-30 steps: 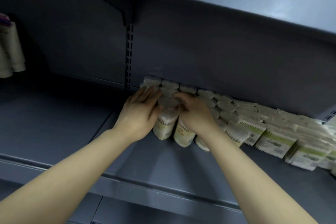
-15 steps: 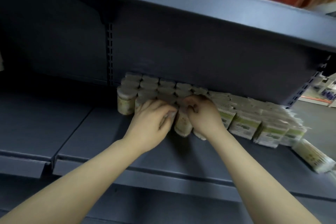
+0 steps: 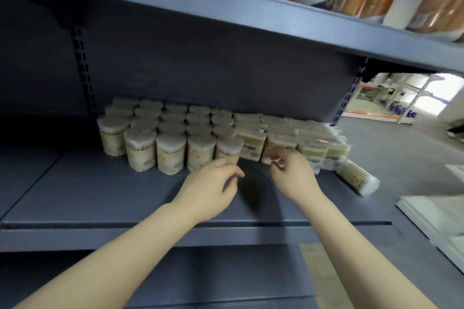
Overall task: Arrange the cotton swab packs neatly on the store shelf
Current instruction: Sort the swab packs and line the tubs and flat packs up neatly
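Head view: swab packs (image 3: pixel 170 138) beyond hands (image 3: pixel 251 178).

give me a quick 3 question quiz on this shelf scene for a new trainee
1. True or false: every round cotton swab pack stands upright on the shelf.
2. Which packs sit right of the round ones? A) flat rectangular packs B) bottles C) cans
3. Which hand is nearer the flat rectangular packs?

Key
1. False: one lying pack is on its side at the right end.
2. A
3. The right hand; the left hand is in front of the round ones.
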`<state>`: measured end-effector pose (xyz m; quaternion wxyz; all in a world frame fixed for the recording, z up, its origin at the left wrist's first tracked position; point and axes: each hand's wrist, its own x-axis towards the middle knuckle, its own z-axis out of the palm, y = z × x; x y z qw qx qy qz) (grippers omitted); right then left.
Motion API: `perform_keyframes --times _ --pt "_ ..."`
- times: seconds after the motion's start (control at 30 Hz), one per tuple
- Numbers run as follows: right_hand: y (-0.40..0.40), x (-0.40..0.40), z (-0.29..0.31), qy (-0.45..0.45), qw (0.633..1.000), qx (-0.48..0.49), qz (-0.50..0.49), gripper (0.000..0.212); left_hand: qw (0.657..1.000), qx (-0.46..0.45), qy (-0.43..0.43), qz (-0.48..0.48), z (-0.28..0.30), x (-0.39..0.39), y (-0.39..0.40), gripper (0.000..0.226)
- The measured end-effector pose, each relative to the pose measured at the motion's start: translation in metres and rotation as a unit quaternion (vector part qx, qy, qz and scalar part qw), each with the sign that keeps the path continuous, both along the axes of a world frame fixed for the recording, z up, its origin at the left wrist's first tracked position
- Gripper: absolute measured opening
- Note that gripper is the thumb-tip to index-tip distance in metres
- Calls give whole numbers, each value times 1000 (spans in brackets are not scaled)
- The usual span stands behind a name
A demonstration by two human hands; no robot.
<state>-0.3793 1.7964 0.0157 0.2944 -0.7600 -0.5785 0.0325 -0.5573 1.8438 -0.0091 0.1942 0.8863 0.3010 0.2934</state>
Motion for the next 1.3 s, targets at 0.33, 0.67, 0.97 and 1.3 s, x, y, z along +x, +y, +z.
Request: perform_keyframes --times 0.33,0.67,0.97,1.3 --pt "-55 87 -15 -29 994 -23 -107 36 996 12 84 -41 -4 59 -27 30" --pt "-91 143 -24 -63 967 -44 -243 52 991 4 117 -61 -11 105 -45 29" --pt "-88 176 -39 -23 957 -83 -277 61 989 0 145 -36 -15 135 -46 35" --pt "-76 195 -54 34 958 -65 -278 50 992 -30 123 -22 -22 149 -39 34"
